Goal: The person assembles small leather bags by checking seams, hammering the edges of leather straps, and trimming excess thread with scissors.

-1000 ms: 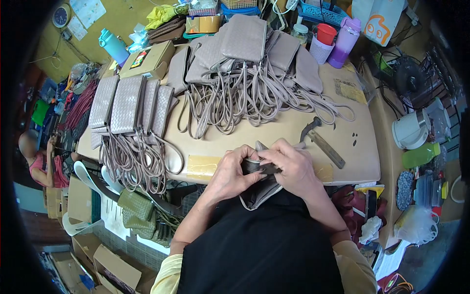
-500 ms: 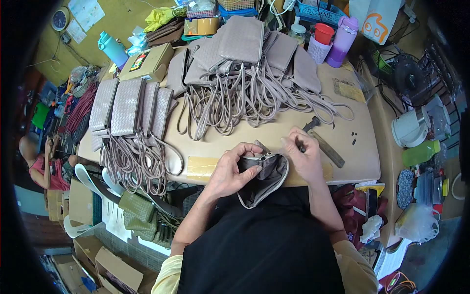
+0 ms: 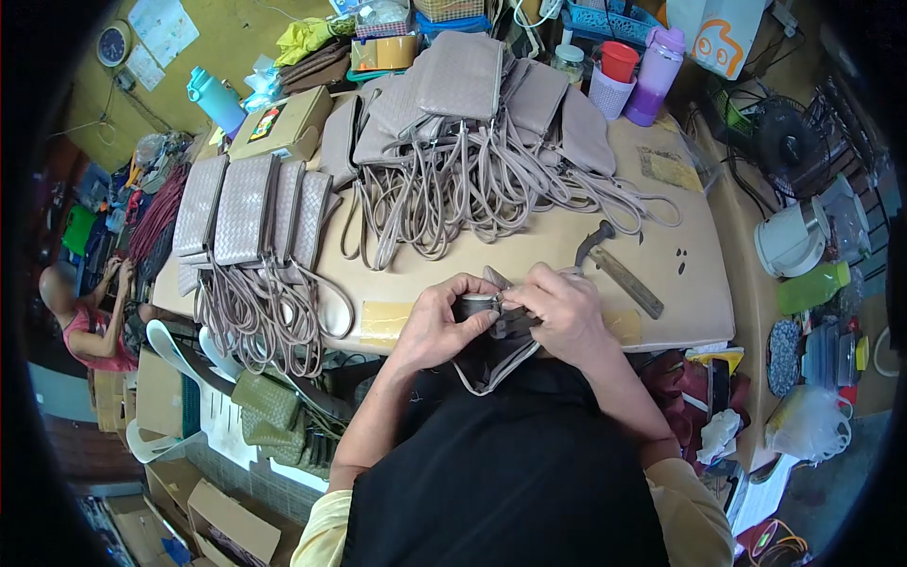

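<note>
A small taupe zip pouch (image 3: 491, 370), its mouth spread and dark lining showing, is held at the table's front edge, above my lap. My left hand (image 3: 442, 326) grips its left side, thumb inside the opening and fingers behind. My right hand (image 3: 567, 312) is closed at the pouch's upper edge, fingertips pinched near the zipper end; whatever small thing lies between them is hidden. Just beyond my right hand lies a hammer (image 3: 624, 279) with a wooden handle and dark head.
Taupe woven pouches (image 3: 463, 80) with looped straps are heaped at the back, with another group (image 3: 246, 208) at left. A purple bottle (image 3: 655, 76) and red cup (image 3: 619, 64) stand back right. Small dark pieces (image 3: 681, 263) lie right of the hammer. Another person (image 3: 94, 326) sits far left.
My right hand has moved left and down from beside the hammer head onto the pouch's edge. The pouch's right side is now partly covered by it. My left hand keeps its hold.
</note>
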Demonstrator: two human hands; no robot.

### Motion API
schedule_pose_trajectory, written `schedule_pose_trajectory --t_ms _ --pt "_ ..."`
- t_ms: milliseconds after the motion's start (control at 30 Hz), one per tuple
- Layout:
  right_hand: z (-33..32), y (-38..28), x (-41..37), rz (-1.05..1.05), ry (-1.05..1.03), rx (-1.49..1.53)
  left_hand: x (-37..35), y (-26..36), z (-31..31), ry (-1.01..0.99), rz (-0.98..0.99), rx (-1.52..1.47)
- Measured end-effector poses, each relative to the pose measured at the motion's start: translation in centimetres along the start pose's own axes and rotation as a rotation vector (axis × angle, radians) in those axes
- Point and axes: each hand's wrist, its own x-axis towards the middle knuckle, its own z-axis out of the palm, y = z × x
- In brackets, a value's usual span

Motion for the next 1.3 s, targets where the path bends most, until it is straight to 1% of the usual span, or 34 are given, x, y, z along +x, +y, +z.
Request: schedule_pose_trajectory --t_ms 33,67,133,200,267,300,333,367,400,433,467,500,533,567,600,633,667,733,867,933,967,1033,1167,1233,1267,1300 --pt "0.3 0.0 0.1 -0.078 0.004 -0.118 0.1 -0.2 -0.1 -0.008 -0.029 -0.019" --pt "0.8 0.2 -0.1 -0.078 0.007 -0.120 0.2 -0.6 -0.2 -0.010 -0.026 -0.017" --pt "1.8 0.7 -0.2 -0.100 -0.037 -0.146 0.4 -1.0 -0.3 -0.012 0.062 0.026" --pt "1.8 0.8 0.0 -0.074 -0.022 -0.113 0.3 -0.6 -0.3 -0.013 0.077 0.020" --pt "1.6 0.7 0.1 0.073 -0.059 -0.085 0.3 -0.5 -0.1 -0.015 0.092 0.012" --pt "1.6 1.1 0.0 0.073 -0.060 -0.085 0.2 -0.5 -0.1 -0.008 0.051 -0.014" --pt "1.8 1.7 -0.1 0.196 0.032 0.163 0.2 -0.5 -0.1 -0.001 0.012 -0.040" --pt "1.8 2.1 -0.2 0.316 0.125 0.411 0.3 -0.6 -0.2 0.000 0.013 -0.040" --pt "1.5 2.4 -0.3 0.315 0.124 0.412 0.2 -0.7 -0.3 -0.005 0.007 -0.131" --pt "1.2 2.8 -0.5 0.409 0.111 0.563 0.1 -0.8 -0.6 -0.010 0.002 -0.221" --pt "1.1 2.9 -0.5 0.504 0.096 0.714 0.1 -1.0 -0.8 -0.008 0.000 -0.220" --pt "1.2 2.8 -0.2 0.362 0.123 0.558 0.0 -1.3 -0.9 -0.014 0.010 -0.206" --pt "1.1 2.9 -0.2 0.366 0.123 0.559 0.0 -1.5 -0.9 -0.024 0.019 -0.192" --pt "0.8 3.0 -0.3 0.366 -0.096 0.618 0.0 -1.7 -0.9 -0.029 0.016 -0.192" --pt "0.6 3.1 -0.4 0.361 -0.316 0.673 0.0 -1.9 -0.8 -0.025 0.060 -0.261" --pt "0.8 2.5 -0.2 0.439 -0.304 0.731 0.0 -2.0 -0.8 -0.018 0.104 -0.332" --pt "1.0 2.4 -0.2 0.442 -0.304 0.732 0.0 -1.8 -0.6 -0.019 0.101 -0.333" --pt "1.5 2.4 -0.3 0.522 -0.226 0.727 0.1 -0.5 -0.1 0.318 0.479 0.373" --pt "2.1 2.7 -0.6 0.527 -0.183 0.751 -0.8 0.9 0.8 0.402 0.470 0.490" --pt "1.6 2.4 -0.5 0.549 -0.217 0.663 -1.1 1.8 0.9 0.377 0.409 0.488" --pt "1.4 2.0 -0.3 0.549 -0.217 0.662 -1.1 2.0 0.9 0.377 0.410 0.488" --pt "1.1 0.9 0.0 0.517 -0.176 0.550 -1.1 2.4 0.9 0.349 0.287 0.489" --pt "0.9 -0.4 0.4 0.515 -0.150 0.468 -0.6 3.1 0.6 0.333 0.290 0.552" --pt "0.9 -0.6 0.5 0.509 -0.150 0.465 -0.3 3.3 0.0 0.227 0.313 0.586" --pt "0.8 -0.6 0.5 0.508 -0.148 0.465 -0.2 3.3 -0.3 0.227 0.314 0.588" --pt "0.7 -0.5 0.4 0.477 -0.178 0.484 0.0 3.2 -0.6 0.140 0.314 0.541"
